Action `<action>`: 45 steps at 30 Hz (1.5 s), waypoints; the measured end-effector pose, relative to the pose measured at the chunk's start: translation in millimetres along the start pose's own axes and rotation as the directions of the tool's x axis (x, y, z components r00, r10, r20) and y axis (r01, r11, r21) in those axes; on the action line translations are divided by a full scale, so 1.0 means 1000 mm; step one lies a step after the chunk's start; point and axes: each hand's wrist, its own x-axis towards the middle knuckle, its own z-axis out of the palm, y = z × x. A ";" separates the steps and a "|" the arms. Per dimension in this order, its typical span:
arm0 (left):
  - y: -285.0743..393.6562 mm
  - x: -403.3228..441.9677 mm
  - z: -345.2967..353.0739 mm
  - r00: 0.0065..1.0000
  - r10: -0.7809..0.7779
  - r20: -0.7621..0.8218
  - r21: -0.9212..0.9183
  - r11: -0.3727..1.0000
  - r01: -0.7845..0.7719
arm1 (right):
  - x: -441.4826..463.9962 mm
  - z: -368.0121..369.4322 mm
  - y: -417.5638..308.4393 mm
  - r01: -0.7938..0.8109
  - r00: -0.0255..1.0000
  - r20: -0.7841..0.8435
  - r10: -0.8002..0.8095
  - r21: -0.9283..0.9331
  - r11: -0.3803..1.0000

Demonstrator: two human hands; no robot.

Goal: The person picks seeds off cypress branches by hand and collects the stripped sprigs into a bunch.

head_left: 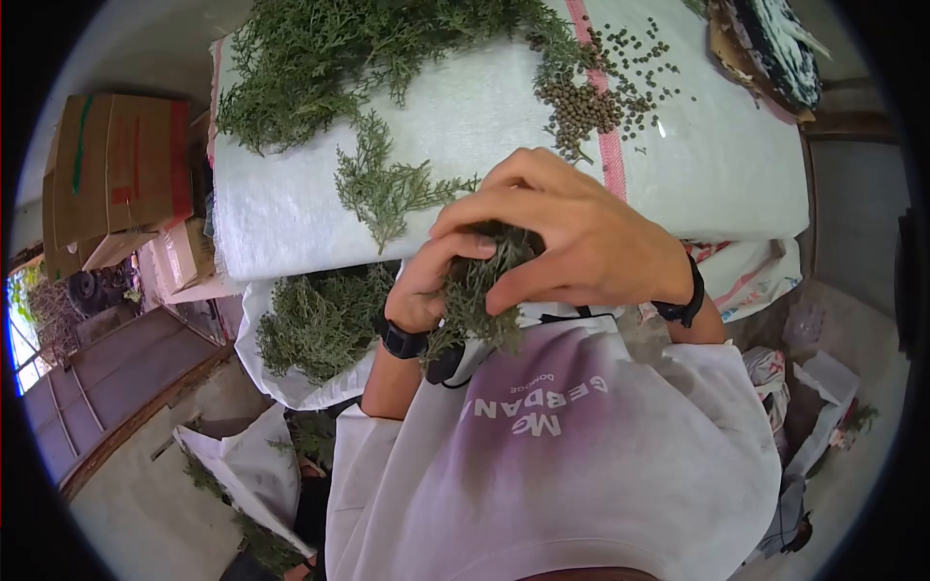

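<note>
A bunch of green, scale-leaved conifer sprigs (480, 300) is held close to my chest, at the near edge of the white woven sack surface. My left hand (426, 281) grips it from the left, its thumb across the top. Reaching over from the right, my right hand (586, 232) has curled fingers and thumb on the same sprigs; its fingertips are partly hidden. A loose conifer sprig (383, 184) lies on the sack (465, 116) just beyond my hands. Further off is a large heap of conifer branches (339, 58), with a pile of small round brown cones (581, 105) to its right.
A white bag (254, 334) holding more greenery (325, 324) hangs below the sack's near left edge. Cardboard boxes (121, 165) stand at the left. A dark, white-smeared object (770, 53) rests at the far right corner. Another white sheet (247, 465) is at lower left.
</note>
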 end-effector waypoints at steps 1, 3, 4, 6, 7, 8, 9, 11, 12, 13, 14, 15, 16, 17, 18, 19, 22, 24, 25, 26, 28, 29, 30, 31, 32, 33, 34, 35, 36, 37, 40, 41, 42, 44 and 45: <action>0.002 0.000 0.003 0.985 -0.169 -0.030 -0.139 0.977 0.163 | 0.000 0.002 0.000 -0.009 1.000 -0.021 0.009 -0.001 1.000; 0.006 0.004 0.006 0.912 -0.409 -0.024 -0.349 0.859 0.376 | -0.004 -0.003 0.004 -0.021 0.999 -0.039 0.022 0.031 0.999; 0.007 0.005 0.006 0.876 -0.482 -0.014 -0.417 0.799 0.433 | -0.005 -0.006 0.006 -0.023 0.999 -0.043 0.024 0.035 0.999; 0.008 0.007 0.001 0.991 -0.133 0.013 -0.139 0.981 0.133 | -0.007 -0.013 0.012 0.010 0.998 -0.056 -0.002 0.154 0.988; 0.009 0.008 0.000 0.998 -0.041 0.039 -0.067 0.997 0.044 | -0.007 -0.016 0.015 0.046 0.997 -0.069 -0.029 0.266 0.963; 0.009 0.009 0.000 0.997 0.051 0.065 0.000 0.999 -0.051 | -0.009 -0.017 0.017 0.065 0.996 -0.074 -0.043 0.319 0.945; 0.010 0.009 0.002 0.985 -0.172 -0.014 -0.204 0.965 0.165 | -0.011 -0.018 0.019 0.083 0.995 -0.080 -0.057 0.372 0.925; 0.012 0.008 0.007 0.797 -0.603 -0.017 -0.603 0.642 0.473 | -0.021 -0.012 0.026 0.010 0.956 -0.268 0.122 0.444 0.896; 0.013 0.008 0.007 0.799 -0.601 -0.016 -0.606 0.641 0.471 | -0.023 -0.012 0.026 -0.020 0.911 -0.352 0.215 0.482 0.876; 0.014 0.007 0.006 0.809 -0.588 -0.028 -0.632 0.637 0.441 | -0.023 -0.011 0.022 -0.025 0.912 -0.350 0.217 0.479 0.877; 0.015 0.006 0.005 0.818 -0.574 -0.040 -0.657 0.632 0.412 | -0.021 -0.008 0.013 -0.160 0.812 -0.378 0.445 0.589 0.792; 0.016 0.007 0.006 0.827 -0.560 -0.054 -0.680 0.627 0.380 | -0.019 -0.004 0.004 -0.263 0.666 -0.372 0.646 0.694 0.670; 0.020 0.009 0.008 0.831 -0.554 -0.055 -0.681 0.629 0.375 | -0.016 -0.002 -0.001 -0.327 0.487 -0.332 0.808 0.789 0.521; 0.028 0.013 0.011 0.844 -0.520 -0.134 -0.642 0.694 0.325 | -0.019 0.007 0.002 -0.364 0.565 -0.338 0.753 0.716 0.595; 0.038 0.016 0.015 0.851 -0.480 -0.215 -0.596 0.755 0.275 | -0.022 0.017 0.006 -0.390 0.640 -0.330 0.694 0.638 0.664; 0.046 0.018 0.019 0.853 -0.455 -0.258 -0.568 0.785 0.247 | -0.019 0.023 0.003 -0.389 0.646 -0.326 0.690 0.637 0.665; 0.069 0.020 0.031 0.743 -0.522 -0.419 -0.360 0.847 0.392 | -0.008 0.046 -0.007 -0.544 0.733 0.005 0.680 0.604 0.582; 0.075 0.013 0.031 0.682 -0.544 -0.488 -0.272 0.838 0.474 | 0.001 0.063 -0.006 -0.507 0.743 0.014 0.669 0.666 0.548; 0.078 0.008 0.026 0.678 -0.543 -0.496 -0.215 0.833 0.509 | 0.005 0.064 -0.004 -0.497 0.748 0.020 0.663 0.679 0.540; 0.081 0.002 0.021 0.671 -0.542 -0.505 -0.159 0.823 0.545 | 0.010 0.065 -0.003 -0.487 0.754 0.025 0.657 0.693 0.532; 0.086 -0.024 0.006 0.650 -0.550 -0.525 -0.107 0.800 0.591 | 0.021 0.054 0.001 -0.630 0.726 0.214 0.654 0.586 0.509; 0.084 -0.042 -0.006 0.612 -0.490 -0.621 -0.153 0.841 0.519 | 0.026 0.054 0.004 -0.689 0.699 0.298 0.651 0.525 0.500; 0.085 -0.051 -0.016 0.563 -0.429 -0.706 -0.184 0.879 0.439 | 0.030 0.058 0.009 -0.685 0.701 0.295 0.649 0.533 0.497; 0.086 -0.057 -0.022 0.562 -0.431 -0.705 -0.182 0.877 0.445 | 0.033 0.061 0.014 -0.683 0.718 0.172 0.674 0.360 0.636; 0.088 -0.061 -0.027 0.520 -0.416 -0.746 -0.205 0.886 0.415 | 0.036 0.065 0.019 -0.666 0.743 0.047 0.668 0.155 0.730; 0.089 -0.063 -0.031 0.475 -0.400 -0.784 -0.225 0.896 0.383 | 0.039 0.069 0.023 -0.633 0.774 -0.070 0.629 -0.065 0.772; 0.090 -0.066 -0.033 0.425 -0.384 -0.820 -0.243 0.905 0.348 | 0.043 0.076 0.029 -0.631 0.775 -0.068 0.628 -0.063 0.773; 0.089 -0.069 -0.036 0.422 -0.382 -0.822 -0.242 0.905 0.348 | 0.048 0.085 0.034 -0.492 0.871 -0.084 0.485 -0.170 0.854; 0.084 -0.071 -0.039 0.404 -0.417 -0.814 -0.302 0.899 0.318 | 0.051 0.095 0.040 -0.335 0.942 -0.081 0.326 -0.278 0.900; 0.080 -0.072 -0.043 0.389 -0.451 -0.804 -0.360 0.888 0.286 | 0.053 0.102 0.044 -0.170 0.985 -0.061 0.158 -0.381 0.909; 0.067 -0.064 -0.053 0.350 -0.426 -0.835 -0.313 0.889 0.334 | 0.050 0.114 0.048 -0.181 0.981 -0.002 0.195 -0.381 0.907; 0.063 -0.059 -0.056 0.322 -0.363 -0.874 -0.214 0.884 0.417 | 0.050 0.116 0.048 -0.189 0.976 0.030 0.216 -0.380 0.905; 0.060 -0.055 -0.057 0.297 -0.296 -0.908 -0.117 0.859 0.498 | 0.050 0.115 0.047 -0.190 0.976 0.029 0.217 -0.382 0.905; 0.059 -0.041 -0.055 0.379 -0.263 -0.887 -0.012 0.834 0.551 | 0.043 0.108 0.046 -0.212 0.968 0.040 0.248 -0.405 0.889; 0.060 -0.032 -0.053 0.458 -0.237 -0.857 0.096 0.800 0.593 | 0.039 0.104 0.046 -0.226 0.963 0.041 0.267 -0.417 0.880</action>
